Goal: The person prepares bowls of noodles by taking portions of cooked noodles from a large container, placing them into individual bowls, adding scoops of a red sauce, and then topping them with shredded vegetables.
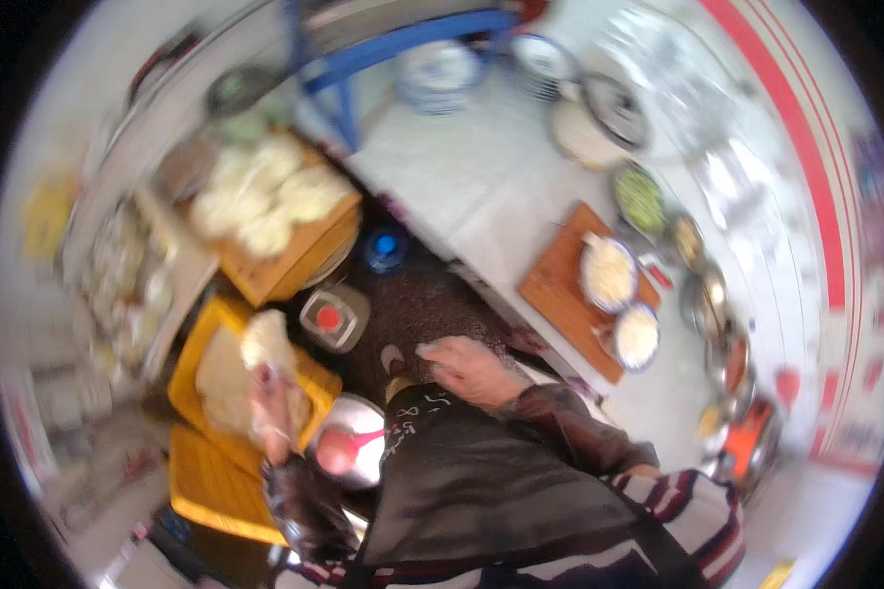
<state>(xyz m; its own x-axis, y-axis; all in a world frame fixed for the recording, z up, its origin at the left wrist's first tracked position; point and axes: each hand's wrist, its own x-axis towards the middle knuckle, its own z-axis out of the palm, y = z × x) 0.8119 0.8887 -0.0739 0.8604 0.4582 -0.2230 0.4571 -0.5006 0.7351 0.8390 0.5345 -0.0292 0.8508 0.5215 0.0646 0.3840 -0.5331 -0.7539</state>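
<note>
At the lower left, over a yellow plastic crate (191, 353) filled with a pale mass, my left hand (271, 401) reaches forward. A pale, blurred item that looks like a plastic bag (267, 340) is at its fingers, gripped by them. My right hand (468, 368) hovers in front of the dark apron (479, 486), fingers apart and holding nothing. Close by stands a metal basin (365, 420) with a reddish-pink ladle (339, 450) in it. Motion blur hides fine detail.
Pale bagged bundles (265, 191) lie on an orange crate. A square container with a red cap (329, 318) stands on the dark floor. On the right counter, two bowls of pale food (608, 276) sit on a wooden board (560, 294), near a bowl of green food (639, 197) and stacked plates (440, 77).
</note>
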